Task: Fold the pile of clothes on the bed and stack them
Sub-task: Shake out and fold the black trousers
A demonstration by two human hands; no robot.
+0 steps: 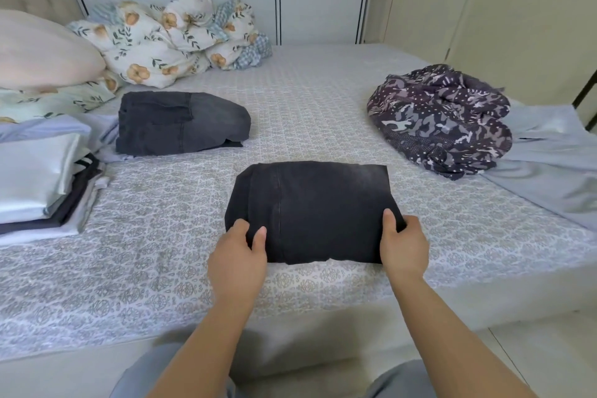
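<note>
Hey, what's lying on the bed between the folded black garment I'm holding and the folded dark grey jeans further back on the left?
Nothing: the head view shows only bare patterned bedsheet between the black garment and the grey jeans.

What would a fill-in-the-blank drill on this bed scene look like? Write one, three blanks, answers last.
Both hands grip the near corners of the folded ____ garment.
The left hand and right hand hold it on the ____.
The patterned purple garment lies ____, not folded.

Answers: black; bed; crumpled
</note>
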